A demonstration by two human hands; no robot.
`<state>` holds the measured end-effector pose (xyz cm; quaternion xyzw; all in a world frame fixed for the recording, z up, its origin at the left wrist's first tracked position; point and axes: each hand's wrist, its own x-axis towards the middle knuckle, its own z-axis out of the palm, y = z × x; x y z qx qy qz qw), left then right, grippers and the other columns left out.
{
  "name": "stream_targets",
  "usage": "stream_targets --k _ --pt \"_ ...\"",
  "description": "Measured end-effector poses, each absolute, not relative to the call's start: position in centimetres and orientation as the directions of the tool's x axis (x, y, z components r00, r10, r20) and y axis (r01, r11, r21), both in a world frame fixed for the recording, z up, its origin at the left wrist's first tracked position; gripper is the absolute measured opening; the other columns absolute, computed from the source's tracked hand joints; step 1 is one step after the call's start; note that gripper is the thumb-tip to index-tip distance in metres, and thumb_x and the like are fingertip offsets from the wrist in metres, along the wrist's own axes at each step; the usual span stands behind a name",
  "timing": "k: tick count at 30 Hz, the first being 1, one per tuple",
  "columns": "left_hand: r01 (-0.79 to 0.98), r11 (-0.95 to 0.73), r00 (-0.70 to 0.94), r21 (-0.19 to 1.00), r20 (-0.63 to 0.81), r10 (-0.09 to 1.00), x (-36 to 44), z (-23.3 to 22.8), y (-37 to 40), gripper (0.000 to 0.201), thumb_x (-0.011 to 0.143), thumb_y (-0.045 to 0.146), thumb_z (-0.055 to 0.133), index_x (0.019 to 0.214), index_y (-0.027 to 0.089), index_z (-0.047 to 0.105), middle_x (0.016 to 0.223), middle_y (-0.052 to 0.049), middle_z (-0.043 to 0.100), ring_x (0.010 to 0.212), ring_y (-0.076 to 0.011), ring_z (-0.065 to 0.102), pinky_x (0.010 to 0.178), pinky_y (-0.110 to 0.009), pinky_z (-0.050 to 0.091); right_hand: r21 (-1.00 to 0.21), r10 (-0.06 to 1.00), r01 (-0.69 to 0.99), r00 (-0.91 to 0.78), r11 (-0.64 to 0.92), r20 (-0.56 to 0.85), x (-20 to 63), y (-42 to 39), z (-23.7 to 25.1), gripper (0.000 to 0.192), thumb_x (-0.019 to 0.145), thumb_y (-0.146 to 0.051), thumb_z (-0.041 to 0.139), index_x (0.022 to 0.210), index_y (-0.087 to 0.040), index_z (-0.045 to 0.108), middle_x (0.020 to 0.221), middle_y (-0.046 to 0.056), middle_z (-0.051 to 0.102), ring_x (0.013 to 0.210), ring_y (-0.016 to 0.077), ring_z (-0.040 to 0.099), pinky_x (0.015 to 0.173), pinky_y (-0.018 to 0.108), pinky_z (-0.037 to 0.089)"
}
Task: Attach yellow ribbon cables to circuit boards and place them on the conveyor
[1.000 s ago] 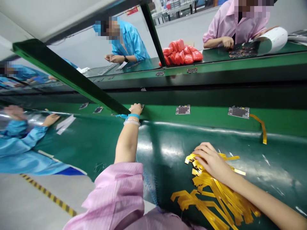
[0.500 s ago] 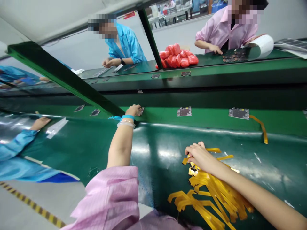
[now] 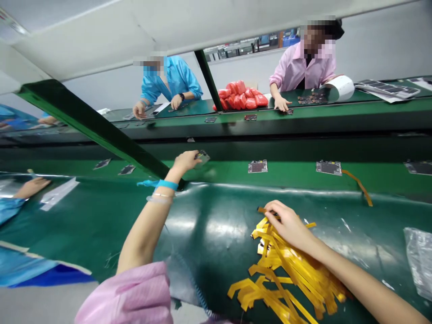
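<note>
My left hand [image 3: 186, 163] is closed on a small circuit board [image 3: 203, 156], gripping its left edge and tilting it over the green belt. A blue band circles that wrist. Over a heap of yellow-orange flex cables [image 3: 300, 265], my right hand [image 3: 286, 221] pinches one flex cable [image 3: 261, 209]; its dark end sticks out left of the fingertips. Farther right on the belt lie a circuit board [image 3: 258, 166] and another circuit board [image 3: 328, 168] with an orange flex cable [image 3: 358, 183] hanging from it over the belt's near edge.
A slanted green post [image 3: 101, 130] stands left of my left hand. A co-worker's hand [image 3: 33, 186] is at far left near a white sheet [image 3: 59, 193]. Two people work across the line beside red wrapped bundles [image 3: 241, 95]. A clear plastic bag [image 3: 420, 258] lies at right.
My left hand has raised the circuit board off the belt and tilted it. My right hand now pinches a flex cable at the heap's top. The view has shifted; a person opposite reaches to a board.
</note>
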<state>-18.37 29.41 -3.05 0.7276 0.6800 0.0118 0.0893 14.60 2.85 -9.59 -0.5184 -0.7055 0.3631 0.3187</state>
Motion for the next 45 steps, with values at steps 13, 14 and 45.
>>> stream_targets --k 13,14,45 --pt "0.370 -0.352 0.709 0.860 -0.017 0.705 -1.7 -6.3 5.4 0.018 0.098 0.037 0.056 0.096 0.020 0.060 0.090 -0.001 0.068 0.079 -0.0166 0.061 0.069 -0.025 0.045 -0.992 0.979 0.104 0.195 -0.075 -0.054 18.6 -1.4 -10.1 0.031 0.085 -0.046 0.073 0.099 -0.022 0.059 0.072 -0.005 0.050 0.057 0.0113 0.042 0.052 0.025 0.035" --pt "0.370 -0.356 0.720 0.858 -0.022 0.694 -1.4 -6.2 4.9 0.017 0.098 0.036 0.055 0.094 0.020 0.059 0.087 0.000 0.067 0.075 -0.0159 0.060 0.067 -0.025 0.044 -0.985 0.976 0.144 0.210 -0.094 -0.063 18.8 -1.8 -10.3 0.031 0.085 -0.046 0.073 0.098 -0.021 0.060 0.071 -0.004 0.051 0.057 0.0120 0.043 0.053 0.025 0.035" --pt "0.272 0.193 0.771 0.943 -0.333 0.542 -0.9 -6.2 5.7 0.029 0.083 0.041 0.074 0.088 0.012 0.070 0.072 0.002 0.060 0.061 -0.0087 0.048 0.055 -0.020 0.039 -0.911 0.908 0.038 0.101 -0.411 -0.406 19.0 -4.2 -6.7 0.038 0.078 -0.055 0.079 0.081 -0.017 0.078 0.084 0.009 0.077 0.072 0.0228 0.076 0.071 0.031 0.063"
